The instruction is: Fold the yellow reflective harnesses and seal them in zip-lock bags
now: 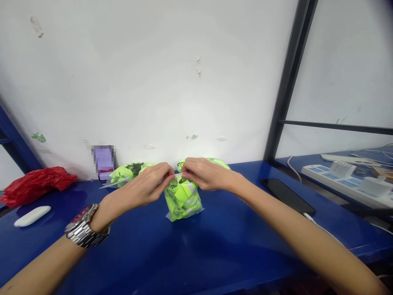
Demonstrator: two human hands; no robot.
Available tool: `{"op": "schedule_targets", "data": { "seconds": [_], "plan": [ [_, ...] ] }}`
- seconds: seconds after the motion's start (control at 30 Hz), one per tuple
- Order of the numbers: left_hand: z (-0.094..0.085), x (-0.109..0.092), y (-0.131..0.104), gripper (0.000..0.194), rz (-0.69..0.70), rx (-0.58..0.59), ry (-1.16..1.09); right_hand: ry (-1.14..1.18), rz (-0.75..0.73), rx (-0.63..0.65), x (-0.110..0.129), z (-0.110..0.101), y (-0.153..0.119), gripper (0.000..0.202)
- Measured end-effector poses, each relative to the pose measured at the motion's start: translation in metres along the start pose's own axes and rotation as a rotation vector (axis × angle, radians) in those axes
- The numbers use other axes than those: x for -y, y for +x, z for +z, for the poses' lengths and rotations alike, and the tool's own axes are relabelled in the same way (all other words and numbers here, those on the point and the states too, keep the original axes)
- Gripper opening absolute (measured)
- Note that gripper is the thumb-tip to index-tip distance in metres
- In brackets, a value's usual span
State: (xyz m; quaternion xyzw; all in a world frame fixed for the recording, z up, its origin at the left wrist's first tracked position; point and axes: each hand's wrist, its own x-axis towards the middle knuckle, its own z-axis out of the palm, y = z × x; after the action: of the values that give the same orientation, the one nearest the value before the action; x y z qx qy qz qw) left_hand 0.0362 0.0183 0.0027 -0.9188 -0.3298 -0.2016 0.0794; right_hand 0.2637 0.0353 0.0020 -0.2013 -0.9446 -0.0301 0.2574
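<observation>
A clear plastic bag (183,198) stands upright on the blue table, packed with folded neon-yellow straps that carry grey reflective strips. My left hand (156,180) pinches the left end of its top edge between thumb and fingers. At the right end of the same edge, my right hand (201,173) is closed in a pinch as well. Behind my left hand lies another bundle of neon-yellow material (127,172), with clear plastic by it. More neon-yellow material (218,162) shows behind my right hand, which partly hides it.
The blue table (184,258) meets a white wall. On the left are a red plastic bag (37,184), a white rounded object (32,216) and a blurred purple item (103,162). To the right lie a black phone (287,196) with a cable and a white power strip (346,182), near a dark post (285,82).
</observation>
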Motion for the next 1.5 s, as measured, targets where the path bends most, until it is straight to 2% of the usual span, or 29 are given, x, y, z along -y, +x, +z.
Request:
{"op": "schedule_targets", "data": {
  "seconds": [0.13,0.3,0.4,0.53,0.63,0.73,0.83,0.97,1.07,1.2,1.33,1.4,1.5],
  "plan": [
    [0.002,-0.001,0.0,0.016,-0.014,0.001,0.008,-0.052,-0.01,-0.019,0.001,0.003,0.0,0.011],
    [-0.005,-0.005,0.003,0.016,0.0,0.042,-0.053,-0.018,-0.015,-0.038,0.0,0.003,-0.001,0.011],
    [-0.006,-0.01,0.006,0.019,0.025,0.053,-0.01,-0.024,-0.023,-0.041,0.001,0.005,0.0,0.011],
    [-0.001,-0.014,0.007,0.021,0.049,0.056,0.062,-0.16,0.062,-0.025,0.005,0.013,0.004,0.017],
    [0.004,-0.013,0.007,0.02,0.037,0.053,0.095,-0.326,0.148,-0.038,0.009,0.021,0.007,0.024],
    [0.007,-0.01,0.007,0.017,0.031,0.033,0.151,-0.389,0.189,-0.046,0.011,0.027,0.009,0.025],
    [0.007,-0.006,0.006,0.017,0.024,-0.001,0.153,-0.321,0.186,-0.062,0.008,0.024,0.006,0.023],
    [0.001,0.002,-0.004,0.021,0.004,-0.002,0.138,-0.135,0.187,-0.087,0.002,0.007,-0.007,0.008],
    [-0.001,0.007,-0.014,0.024,-0.02,-0.012,0.168,-0.087,0.206,-0.05,0.0,-0.002,-0.019,0.011],
    [0.002,0.007,-0.018,0.022,-0.042,-0.032,0.135,-0.086,0.285,-0.042,0.001,0.003,-0.026,0.023],
    [-0.003,0.0,-0.012,0.03,-0.101,-0.025,0.158,0.021,0.331,-0.118,0.001,0.012,-0.022,0.023],
    [-0.006,-0.006,-0.007,0.04,-0.139,0.007,0.161,0.13,0.316,-0.156,0.0,0.012,-0.018,0.018],
    [-0.01,-0.012,-0.001,0.067,-0.123,0.166,0.113,0.323,0.308,-0.172,-0.002,0.01,-0.013,0.011]
  ]
}}
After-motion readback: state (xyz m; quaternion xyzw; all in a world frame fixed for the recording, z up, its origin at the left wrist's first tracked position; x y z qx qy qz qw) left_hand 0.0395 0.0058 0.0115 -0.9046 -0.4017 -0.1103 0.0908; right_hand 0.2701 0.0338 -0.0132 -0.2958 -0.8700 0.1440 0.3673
